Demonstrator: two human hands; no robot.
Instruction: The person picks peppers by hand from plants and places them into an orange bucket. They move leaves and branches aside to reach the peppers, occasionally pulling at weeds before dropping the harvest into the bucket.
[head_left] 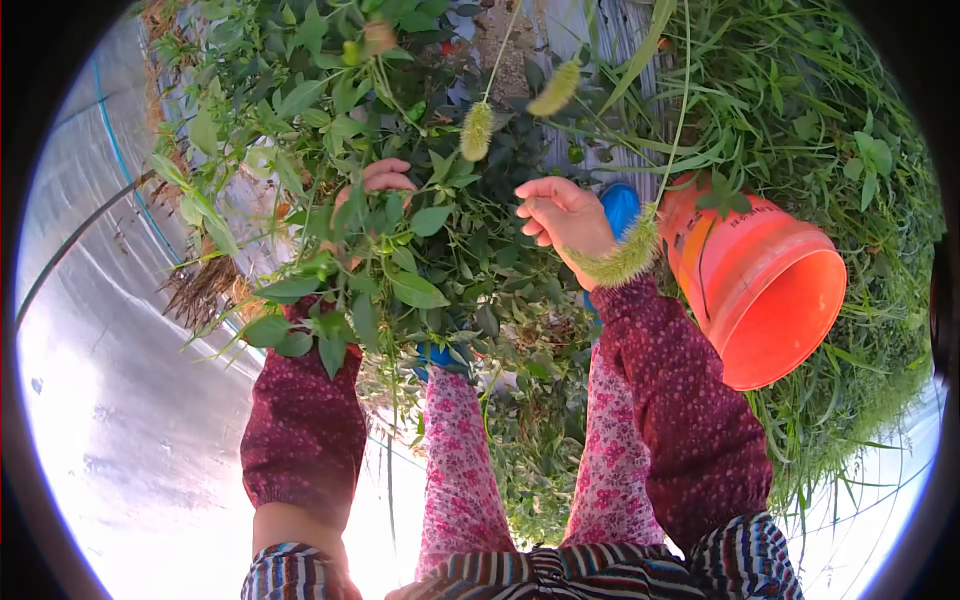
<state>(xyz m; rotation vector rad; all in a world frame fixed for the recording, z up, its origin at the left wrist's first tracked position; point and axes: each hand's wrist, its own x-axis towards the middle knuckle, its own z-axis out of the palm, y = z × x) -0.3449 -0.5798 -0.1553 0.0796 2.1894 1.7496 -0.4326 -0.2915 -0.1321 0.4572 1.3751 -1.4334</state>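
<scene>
Leaves partly cover my left hand (385, 180), whose fingers curl around the foliage of a leafy green plant (415, 290) that looks like a pepper plant. Just right of that plant is my right hand (568, 215), its thumb and fingers drawn together. Whatever may be between those fingertips is too small to make out. A fuzzy green grass seed head (625, 255) crosses in front of my right wrist. Beside my right forearm lies an orange-red bucket (690, 245), tipped over with its mouth toward me.
Two more seed heads, one (477, 132) left of the other (556, 90), hang ahead of my hands. Tall grass (800, 100) grows on the right. Plastic sheeting (110, 400) and a dark curved hose (75, 235) are on the left. Blue shoes (620, 205) show among the plants.
</scene>
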